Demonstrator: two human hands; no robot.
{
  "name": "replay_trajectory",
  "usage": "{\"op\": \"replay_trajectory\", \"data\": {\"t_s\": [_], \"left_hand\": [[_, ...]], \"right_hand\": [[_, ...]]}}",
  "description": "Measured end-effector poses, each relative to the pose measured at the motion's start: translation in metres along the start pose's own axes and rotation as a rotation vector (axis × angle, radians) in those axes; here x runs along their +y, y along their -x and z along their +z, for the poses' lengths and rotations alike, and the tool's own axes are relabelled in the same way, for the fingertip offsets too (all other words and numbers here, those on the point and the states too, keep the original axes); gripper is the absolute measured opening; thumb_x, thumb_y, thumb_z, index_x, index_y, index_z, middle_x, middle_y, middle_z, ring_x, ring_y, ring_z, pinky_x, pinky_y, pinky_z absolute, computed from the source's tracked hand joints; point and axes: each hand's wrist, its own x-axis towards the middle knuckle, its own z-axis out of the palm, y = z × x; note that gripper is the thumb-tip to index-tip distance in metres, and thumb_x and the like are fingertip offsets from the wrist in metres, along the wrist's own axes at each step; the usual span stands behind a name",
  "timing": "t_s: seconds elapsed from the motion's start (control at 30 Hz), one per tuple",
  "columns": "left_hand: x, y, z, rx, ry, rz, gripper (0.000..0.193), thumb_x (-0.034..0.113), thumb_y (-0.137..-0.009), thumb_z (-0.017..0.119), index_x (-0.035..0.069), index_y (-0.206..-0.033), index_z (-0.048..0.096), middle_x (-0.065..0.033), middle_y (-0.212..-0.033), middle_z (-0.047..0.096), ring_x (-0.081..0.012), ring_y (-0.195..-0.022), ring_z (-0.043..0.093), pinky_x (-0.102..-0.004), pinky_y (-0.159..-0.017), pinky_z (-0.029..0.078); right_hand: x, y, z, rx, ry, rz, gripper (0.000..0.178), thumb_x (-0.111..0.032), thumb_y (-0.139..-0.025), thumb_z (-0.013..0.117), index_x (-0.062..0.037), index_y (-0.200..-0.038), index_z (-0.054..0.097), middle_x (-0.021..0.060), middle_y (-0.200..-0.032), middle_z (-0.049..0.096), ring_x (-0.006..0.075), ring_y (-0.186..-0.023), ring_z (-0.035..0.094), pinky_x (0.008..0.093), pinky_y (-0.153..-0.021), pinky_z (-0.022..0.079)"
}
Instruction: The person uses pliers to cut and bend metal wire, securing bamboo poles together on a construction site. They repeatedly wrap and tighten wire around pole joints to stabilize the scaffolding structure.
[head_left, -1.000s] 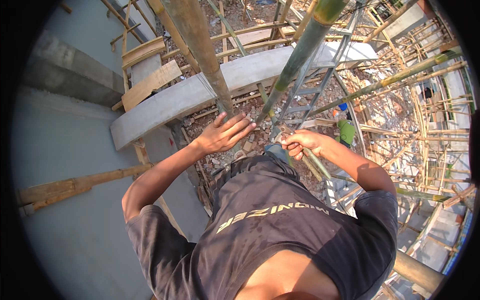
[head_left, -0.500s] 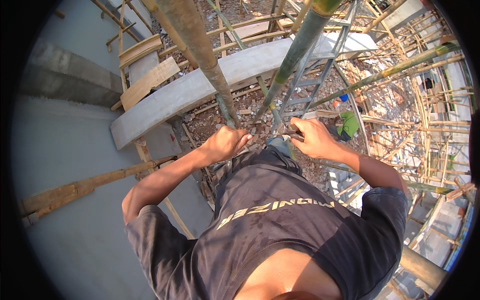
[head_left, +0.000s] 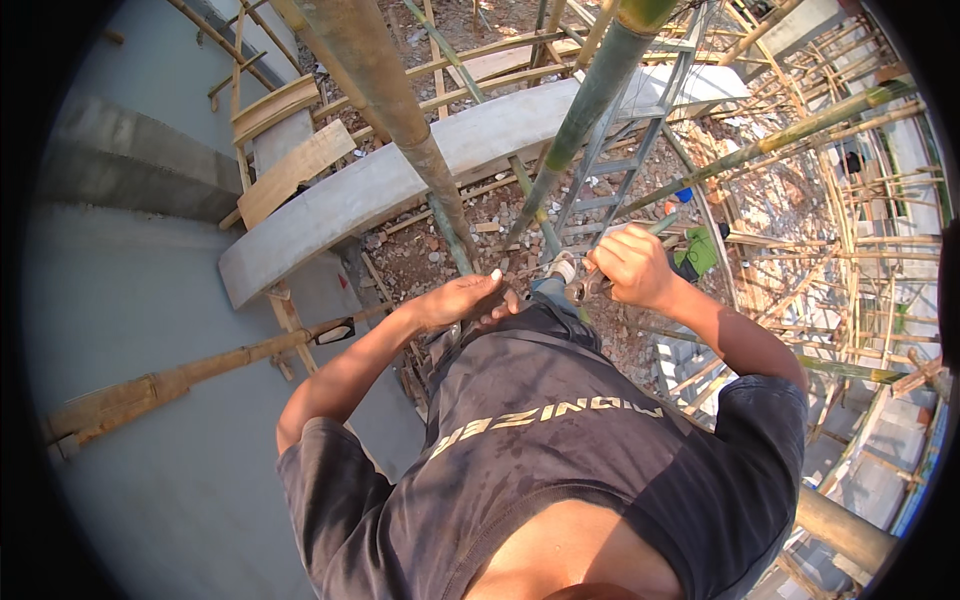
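My left hand (head_left: pixel 470 300) is held over my waist, its thumb and fingers closed on one end of a thin wire (head_left: pixel 530 268). The wire stretches across toward my right hand (head_left: pixel 632 266), which is wrapped around a metal hand tool that looks like pincers (head_left: pixel 580 291). The tool's rounded end points down toward my trousers, and its handles are mostly covered by my fingers. Below the wire, part of my shoe (head_left: pixel 565 266) shows beside a green bamboo pole (head_left: pixel 536 205).
Thick bamboo poles (head_left: pixel 602 95) rise just in front of me. Beyond them are a curved concrete beam (head_left: pixel 340 205) and a metal ladder (head_left: pixel 612 165). Rubble lies far below, near a person in green (head_left: pixel 700 250). A grey wall (head_left: pixel 120 300) stands left; bamboo scaffolding (head_left: pixel 850 250) fills the right.
My left hand has turned from a fist into a pinch and shifted slightly right and down. My right hand has risen and tilted, bringing the tool's rounded end and the wire into sight.
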Motion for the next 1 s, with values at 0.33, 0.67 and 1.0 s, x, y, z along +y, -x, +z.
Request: {"op": "replay_trajectory", "data": {"t_s": [0.33,0.67,1.0], "left_hand": [[0.014,0.019,-0.006,0.82,-1.864,0.644,0.052,0.021,-0.089,0.069,0.012,-0.138,0.056,-0.0078,-0.141,0.054,-0.0264,-0.135,0.049,-0.054,-0.111,0.036],[0.032,0.041,-0.06,0.609,-2.296,0.869,0.061,0.027,-0.082,0.07,0.02,-0.14,0.054,0.001,-0.14,0.053,-0.0167,-0.135,0.047,-0.0567,-0.12,0.025],[0.036,0.067,-0.057,0.312,-1.854,0.508,0.039,0.037,-0.096,0.063,0.009,-0.074,0.049,-0.0085,-0.062,0.051,-0.0255,-0.053,0.06,-0.0416,-0.05,0.049]], "right_hand": [[0.0,0.035,0.048,-0.288,-0.829,1.413,0.018,-0.018,-0.087,0.067,-0.0019,-0.09,0.061,0.0055,-0.066,0.056,0.0243,-0.053,0.053,0.0391,-0.051,0.043],[-0.013,0.056,0.022,-0.78,-1.957,1.728,0.012,-0.016,-0.098,0.057,-0.0071,-0.091,0.055,-0.0097,-0.062,0.033,0.0022,-0.05,0.032,0.023,-0.048,0.03],[-0.015,0.07,0.023,-0.658,-0.939,1.024,0.016,-0.019,-0.091,0.066,-0.0061,-0.096,0.058,0.0045,-0.07,0.056,0.0189,-0.059,0.052,0.0329,-0.052,0.039]]}}
